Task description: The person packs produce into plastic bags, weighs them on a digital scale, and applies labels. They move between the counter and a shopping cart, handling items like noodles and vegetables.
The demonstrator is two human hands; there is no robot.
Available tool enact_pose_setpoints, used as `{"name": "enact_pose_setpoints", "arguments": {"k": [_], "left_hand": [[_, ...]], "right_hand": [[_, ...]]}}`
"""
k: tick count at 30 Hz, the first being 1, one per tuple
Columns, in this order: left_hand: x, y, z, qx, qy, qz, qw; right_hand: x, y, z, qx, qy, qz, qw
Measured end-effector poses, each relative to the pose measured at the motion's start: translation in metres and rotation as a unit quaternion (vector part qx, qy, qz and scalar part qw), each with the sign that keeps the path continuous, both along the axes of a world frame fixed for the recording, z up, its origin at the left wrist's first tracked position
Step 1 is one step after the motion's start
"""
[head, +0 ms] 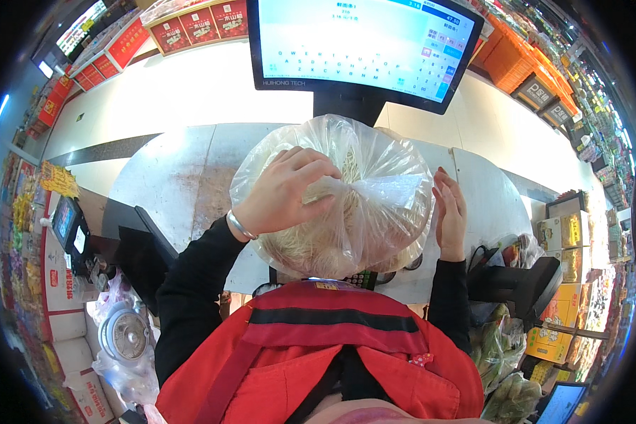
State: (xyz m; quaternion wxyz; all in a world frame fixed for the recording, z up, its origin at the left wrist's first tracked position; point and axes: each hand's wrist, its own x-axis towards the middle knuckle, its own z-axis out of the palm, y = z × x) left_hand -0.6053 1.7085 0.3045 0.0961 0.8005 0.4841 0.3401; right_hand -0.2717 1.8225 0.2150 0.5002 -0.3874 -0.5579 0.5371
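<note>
A large clear plastic bag of fresh noodles sits on the pale counter in front of me. Its top is drawn together at the middle, and a whitish flattened tail of plastic points right. My left hand, with a silver bangle at the wrist, lies over the bag's left side. Its thumb and forefinger are spread to either side of the gathered part. At the bag's right edge, my right hand is raised with fingers extended, holding nothing; whether it touches the plastic is unclear.
Behind the bag, a lit touchscreen monitor stands on a black post. A keypad is partly hidden under the bag. Black devices stand left and right. A round fan and bagged greens flank me.
</note>
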Motion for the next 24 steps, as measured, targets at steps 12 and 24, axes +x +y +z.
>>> {"name": "enact_pose_setpoints", "arguments": {"k": [12, 24], "left_hand": [[0.041, 0.014, -0.008, -0.006, 0.129, 0.057, 0.99], [0.056, 0.022, -0.007, -0.116, -0.002, 0.005, 0.993]], "right_hand": [[0.032, 0.011, -0.112, -0.137, -0.002, -0.101, 0.985], [0.02, -0.036, -0.119, -0.373, 0.178, -0.035, 0.91]]}}
